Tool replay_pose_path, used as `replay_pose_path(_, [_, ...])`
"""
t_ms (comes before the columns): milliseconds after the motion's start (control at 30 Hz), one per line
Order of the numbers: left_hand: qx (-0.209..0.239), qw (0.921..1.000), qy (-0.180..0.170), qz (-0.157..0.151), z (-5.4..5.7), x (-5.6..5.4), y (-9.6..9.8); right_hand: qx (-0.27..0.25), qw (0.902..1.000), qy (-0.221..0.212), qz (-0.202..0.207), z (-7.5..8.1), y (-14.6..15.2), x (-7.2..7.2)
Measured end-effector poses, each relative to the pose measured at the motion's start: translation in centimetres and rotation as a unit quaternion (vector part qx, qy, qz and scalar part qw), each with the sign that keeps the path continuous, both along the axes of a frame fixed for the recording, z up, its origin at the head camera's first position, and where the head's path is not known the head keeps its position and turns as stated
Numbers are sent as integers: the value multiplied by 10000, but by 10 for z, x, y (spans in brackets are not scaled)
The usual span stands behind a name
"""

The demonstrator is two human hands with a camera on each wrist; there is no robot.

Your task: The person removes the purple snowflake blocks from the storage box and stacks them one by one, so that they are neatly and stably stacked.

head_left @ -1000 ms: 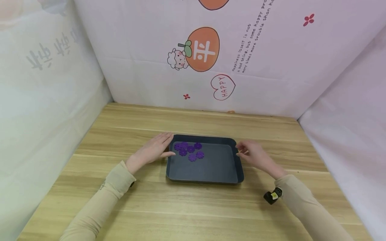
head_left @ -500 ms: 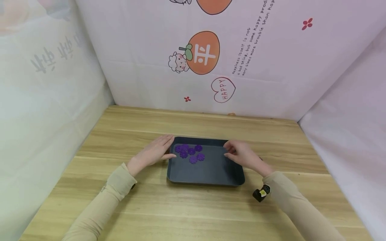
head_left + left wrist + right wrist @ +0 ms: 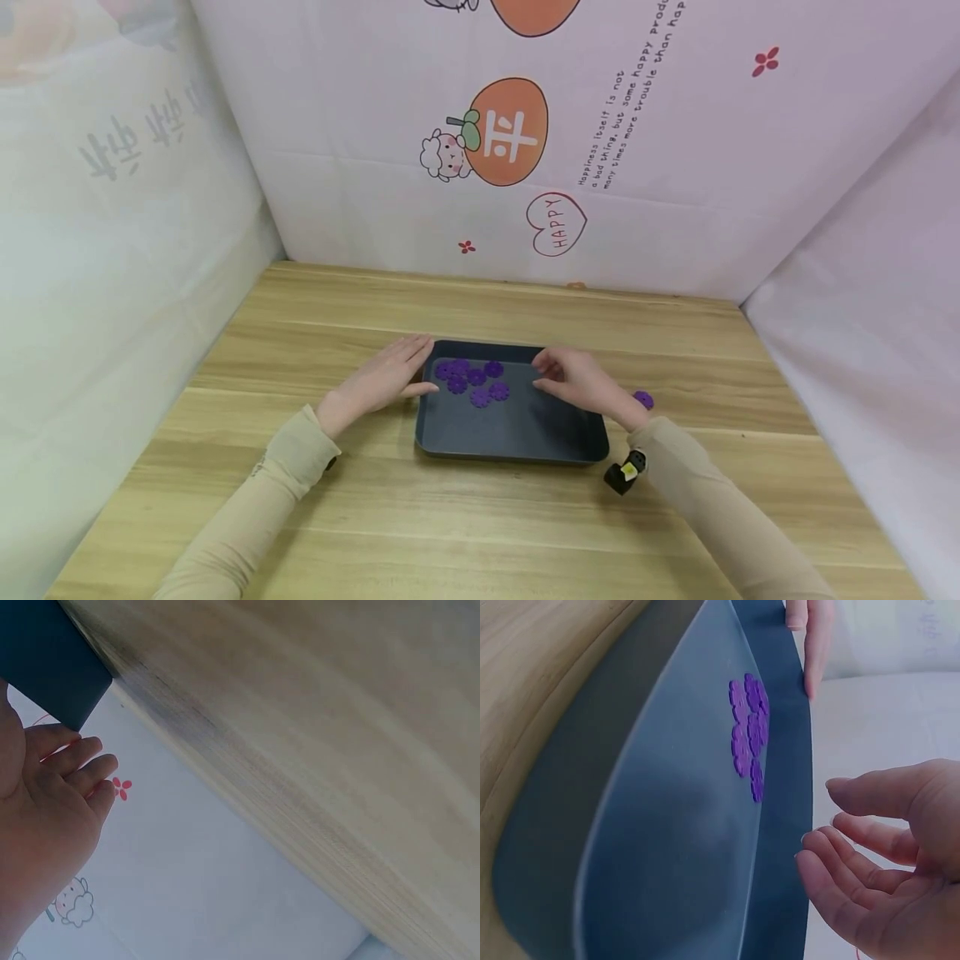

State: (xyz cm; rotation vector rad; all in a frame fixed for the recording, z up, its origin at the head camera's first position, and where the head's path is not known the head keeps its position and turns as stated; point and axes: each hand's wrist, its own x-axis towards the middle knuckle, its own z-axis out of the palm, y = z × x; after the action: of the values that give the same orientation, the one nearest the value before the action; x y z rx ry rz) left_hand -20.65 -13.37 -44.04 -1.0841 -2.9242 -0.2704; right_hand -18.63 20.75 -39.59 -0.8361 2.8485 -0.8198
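Observation:
A dark blue-grey tray (image 3: 517,437) lies on the table with several purple flower-shaped discs (image 3: 476,377) grouped toward its far left corner. My left hand (image 3: 378,375) rests along the tray's left side, its fingers straight at the rim and the thumb reaching over the edge. Above the right half of the tray is my right hand (image 3: 577,379). In the right wrist view, the thumb and loosely bent fingers (image 3: 840,874) stand apart with nothing between them. One more purple disc (image 3: 643,400) sits on the table right of the tray, partly covered by the right wrist.
The wooden table (image 3: 420,533) stretches around the tray on all sides. A printed white cloth (image 3: 360,192) stands as a wall behind it, with plain white cloth (image 3: 885,333) at the right and more at the left.
My right hand has moved left from the tray's right rim to over its inside. The disc right of the tray has come into sight behind the wrist. The left hand stays put.

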Motion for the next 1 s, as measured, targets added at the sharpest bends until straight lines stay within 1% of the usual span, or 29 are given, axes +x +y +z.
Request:
replay_pose_path(200, [73, 10000, -31, 17, 0, -1, 1, -77, 9991, -410, 80, -1, -10, -4])
replay_pose_path(400, [26, 10000, -24, 37, -2, -3, 1, -62, 9984, -538, 155, -7, -20, -9])
replay_pose_path(533, [20, 10000, -15, 26, -2, -2, 2, -31, 9973, -715, 191, -10, -25, -12])
replay_pose_path(700, [27, 10000, -16, 28, -1, -2, 2, 63, 9947, -1020, 148, -10, -30, -13])
replay_pose_path(867, [61, 10000, -25, 28, 1, -1, 2, 211, 9937, -1094, 132, -11, -37, -15])
replay_pose_path(1000, [5, 10000, 44, -6, 1, 0, 2, 385, 9921, -1194, -49, -14, -42, -17])
